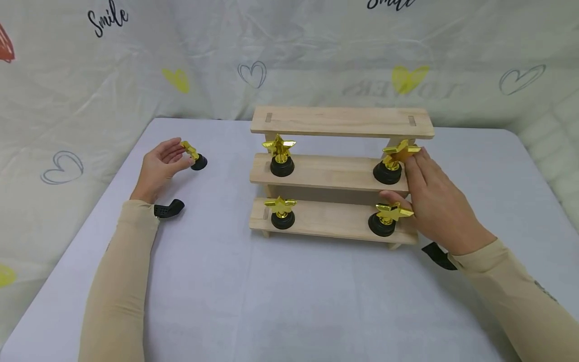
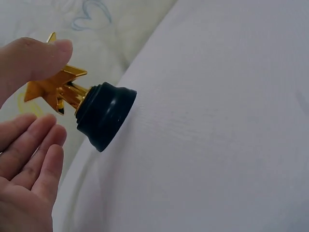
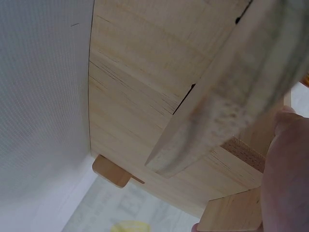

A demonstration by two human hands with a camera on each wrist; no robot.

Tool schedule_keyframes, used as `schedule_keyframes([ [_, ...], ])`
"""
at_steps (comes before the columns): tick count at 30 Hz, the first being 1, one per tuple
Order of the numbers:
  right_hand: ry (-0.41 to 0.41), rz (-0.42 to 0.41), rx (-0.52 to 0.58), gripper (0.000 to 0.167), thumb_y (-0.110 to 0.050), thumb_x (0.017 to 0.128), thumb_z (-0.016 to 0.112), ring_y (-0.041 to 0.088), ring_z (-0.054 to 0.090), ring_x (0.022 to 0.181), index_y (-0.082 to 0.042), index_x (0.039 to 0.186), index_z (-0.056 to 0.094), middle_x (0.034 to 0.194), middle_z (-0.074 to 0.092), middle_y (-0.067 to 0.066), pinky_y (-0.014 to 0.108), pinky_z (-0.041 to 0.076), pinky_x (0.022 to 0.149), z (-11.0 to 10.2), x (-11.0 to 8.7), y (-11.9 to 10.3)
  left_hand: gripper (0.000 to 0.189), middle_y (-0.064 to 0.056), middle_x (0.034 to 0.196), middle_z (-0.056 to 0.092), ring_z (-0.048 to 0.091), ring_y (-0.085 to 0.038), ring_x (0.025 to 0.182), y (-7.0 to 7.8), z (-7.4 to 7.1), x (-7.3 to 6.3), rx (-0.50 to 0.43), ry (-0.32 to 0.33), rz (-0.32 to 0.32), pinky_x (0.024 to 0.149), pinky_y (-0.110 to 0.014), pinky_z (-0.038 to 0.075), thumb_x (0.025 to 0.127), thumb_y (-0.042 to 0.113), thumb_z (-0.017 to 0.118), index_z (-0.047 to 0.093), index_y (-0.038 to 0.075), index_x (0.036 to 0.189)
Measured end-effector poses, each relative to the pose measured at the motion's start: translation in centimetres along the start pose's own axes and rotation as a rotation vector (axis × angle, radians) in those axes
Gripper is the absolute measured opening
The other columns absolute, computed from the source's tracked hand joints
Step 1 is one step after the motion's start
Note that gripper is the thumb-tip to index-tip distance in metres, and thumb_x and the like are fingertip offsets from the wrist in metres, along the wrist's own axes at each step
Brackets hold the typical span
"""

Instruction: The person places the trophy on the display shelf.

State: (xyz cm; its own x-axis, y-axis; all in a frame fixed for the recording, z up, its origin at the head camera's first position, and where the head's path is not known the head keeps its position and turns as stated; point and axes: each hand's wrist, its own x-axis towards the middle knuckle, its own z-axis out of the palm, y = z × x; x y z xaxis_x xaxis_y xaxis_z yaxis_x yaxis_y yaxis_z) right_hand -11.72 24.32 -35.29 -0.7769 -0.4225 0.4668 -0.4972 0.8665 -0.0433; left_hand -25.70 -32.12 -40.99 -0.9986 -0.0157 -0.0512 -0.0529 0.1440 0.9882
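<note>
My left hand (image 1: 159,166) is at a gold star trophy (image 1: 195,156) with a black base, on the left of the table. In the left wrist view the thumb (image 2: 46,55) overlaps the star, while the other fingers (image 2: 36,159) lie apart below it, almost straight. With my right hand (image 1: 441,201) I grip the right end of a three-tier wooden shelf (image 1: 334,170), thumb at the front and fingers behind a trophy (image 1: 387,172). The right wrist view shows the shelf's wooden underside (image 3: 140,96) close up, and part of the hand at its edge.
Two more trophies stand at the shelf's left, one on the middle tier (image 1: 282,166) and one on the lowest (image 1: 282,219). Another trophy (image 1: 382,223) is at the lower right. A white cloth covers the table (image 1: 294,296); a printed curtain (image 1: 307,50) hangs behind.
</note>
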Motion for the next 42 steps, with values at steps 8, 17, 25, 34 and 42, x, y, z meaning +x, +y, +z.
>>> schedule_keyframes([
  [8, 0.002, -0.003, 0.002, 0.095, -0.073, 0.101, 0.031, 0.054, 0.040, 0.147, 0.006, 0.153, 0.035, 0.155, 0.043, 0.033, 0.066, 0.044, 0.114, -0.1, 0.1, 0.0, 0.076, 0.005, 0.128, 0.060, 0.059, -0.006, 0.120, -0.9, 0.1, 0.3, -0.002, -0.054, 0.008, 0.100, -0.007, 0.052, 0.085, -0.005, 0.080, 0.044, 0.001, 0.152],
  [17, -0.018, 0.015, 0.014, 0.092, -0.066, 0.100, 0.049, 0.052, 0.038, 0.149, 0.006, 0.155, 0.033, 0.158, 0.041, 0.032, 0.067, 0.043, 0.115, -0.2, 0.0, 0.1, 0.071, -0.014, 0.151, 0.051, 0.055, -0.007, 0.131, -0.9, 0.5, 0.7, 0.193, -0.055, -0.031, 0.108, -0.010, 0.048, 0.092, 0.003, 0.076, 0.042, 0.001, 0.154],
  [25, -0.004, 0.011, 0.021, 0.096, -0.073, 0.100, 0.033, 0.052, 0.037, 0.150, 0.007, 0.153, 0.034, 0.156, 0.042, 0.033, 0.066, 0.041, 0.116, 0.0, 0.0, 0.1, 0.065, 0.008, 0.123, 0.064, 0.062, 0.003, 0.109, -0.9, 1.0, 0.7, 0.278, -0.008, -0.009, 0.092, -0.003, 0.051, 0.088, 0.014, 0.083, 0.054, 0.004, 0.145],
  [34, -0.008, 0.012, 0.015, 0.096, -0.074, 0.100, 0.030, 0.054, 0.040, 0.146, 0.008, 0.150, 0.036, 0.150, 0.046, 0.035, 0.068, 0.044, 0.113, 0.0, 0.1, 0.1, 0.066, -0.006, 0.140, 0.061, 0.061, -0.002, 0.121, -1.1, 1.1, 0.7, 0.353, -0.018, -0.031, 0.101, -0.006, 0.050, 0.088, 0.019, 0.084, 0.056, 0.009, 0.146],
  [42, -0.015, 0.014, 0.010, 0.097, -0.074, 0.099, 0.029, 0.055, 0.040, 0.146, 0.007, 0.151, 0.036, 0.150, 0.046, 0.034, 0.068, 0.044, 0.113, 0.1, 0.1, 0.1, 0.066, -0.010, 0.142, 0.061, 0.062, -0.004, 0.121, -1.3, 1.2, 0.5, 0.379, -0.004, -0.031, 0.101, -0.005, 0.049, 0.087, 0.025, 0.086, 0.058, 0.009, 0.144],
])
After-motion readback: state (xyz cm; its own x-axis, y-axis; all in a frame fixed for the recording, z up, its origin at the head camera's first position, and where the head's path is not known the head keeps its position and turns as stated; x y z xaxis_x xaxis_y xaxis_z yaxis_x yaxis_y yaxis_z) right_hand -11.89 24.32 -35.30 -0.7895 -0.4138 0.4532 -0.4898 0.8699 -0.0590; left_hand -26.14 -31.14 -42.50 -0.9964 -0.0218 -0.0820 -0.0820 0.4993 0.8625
